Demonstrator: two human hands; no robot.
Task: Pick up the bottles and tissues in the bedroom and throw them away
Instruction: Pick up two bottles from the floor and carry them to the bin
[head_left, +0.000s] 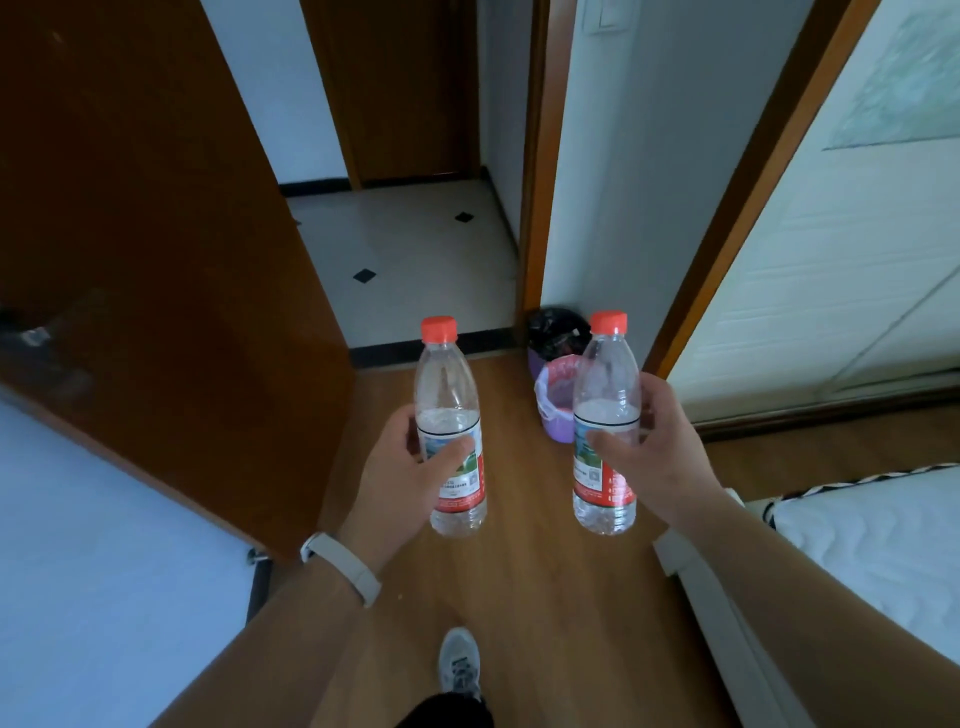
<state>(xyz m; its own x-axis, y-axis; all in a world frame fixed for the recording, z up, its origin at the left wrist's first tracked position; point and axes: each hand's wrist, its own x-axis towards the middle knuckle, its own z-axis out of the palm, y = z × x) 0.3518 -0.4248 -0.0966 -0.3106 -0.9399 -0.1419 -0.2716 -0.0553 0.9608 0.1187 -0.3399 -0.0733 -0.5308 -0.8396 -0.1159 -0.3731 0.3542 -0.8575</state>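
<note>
While both hands are gripping upright, red-capped bottles, two bins are waiting beyond.
Left hand (400, 467) is clasping the left bottle (451, 431), right hand (660, 452) the right bottle (605, 426); behind the latter, a pink-lined purple bin (555, 400) and black-bagged bin (557, 327) are standing.

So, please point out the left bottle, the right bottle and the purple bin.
left bottle (448, 395): head view, on its clear upper body.
right bottle (607, 379): head view, on its clear upper body.
purple bin (560, 430): head view, on its front wall.
</note>
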